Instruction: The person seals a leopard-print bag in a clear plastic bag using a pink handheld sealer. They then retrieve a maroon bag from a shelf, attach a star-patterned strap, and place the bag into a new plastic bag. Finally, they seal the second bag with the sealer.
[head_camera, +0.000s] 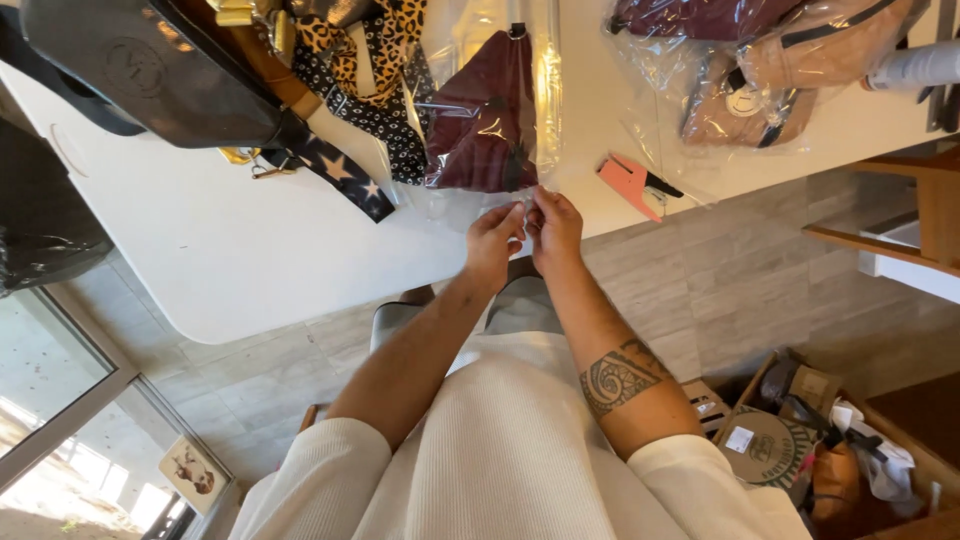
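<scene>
A dark red bag (485, 110) lies inside a clear plastic sleeve (545, 95) on the white table (230, 250). My left hand (493, 243) and my right hand (555, 228) meet at the near open end of that sleeve, right at the table's edge. Both pinch the thin plastic between thumb and fingers, fingertips almost touching each other. The bag itself sits just beyond my fingers.
Patterned straps (375, 90) and a black leather bag (150, 70) lie at the table's left. More bagged pouches (770, 70) sit at the right, with a pink tape dispenser (632, 183) near the edge. A box of clutter (820, 450) stands on the floor.
</scene>
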